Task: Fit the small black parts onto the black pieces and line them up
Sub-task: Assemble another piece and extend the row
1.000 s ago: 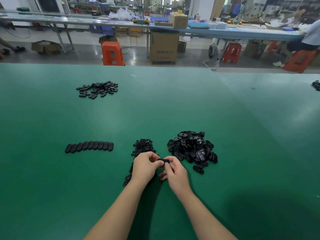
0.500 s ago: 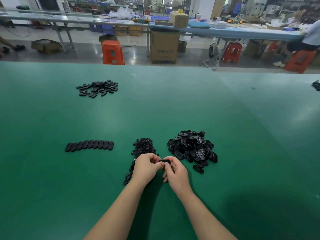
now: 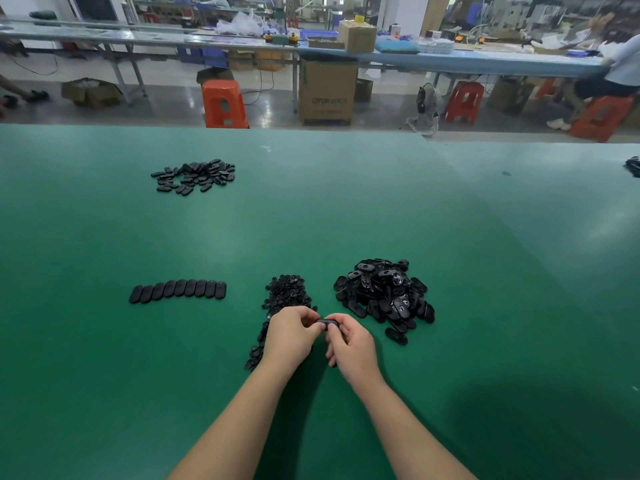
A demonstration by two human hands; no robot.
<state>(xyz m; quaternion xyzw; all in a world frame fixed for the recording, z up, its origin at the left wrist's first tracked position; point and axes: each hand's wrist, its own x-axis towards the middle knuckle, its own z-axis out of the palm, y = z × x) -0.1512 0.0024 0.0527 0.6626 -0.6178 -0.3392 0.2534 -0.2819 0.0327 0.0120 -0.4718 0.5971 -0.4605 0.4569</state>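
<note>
Black oval piece (image 3: 327, 321) pinched by fingers (image 3: 317, 326)

Both hands (image 3: 325, 337) turned the black piece (image 3: 327, 322) slightly.

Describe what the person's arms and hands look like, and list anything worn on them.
Both forearms are bare, with no sleeves in view. The left hand and right hand wear no gloves, and no rings, watch or bands show.
</note>
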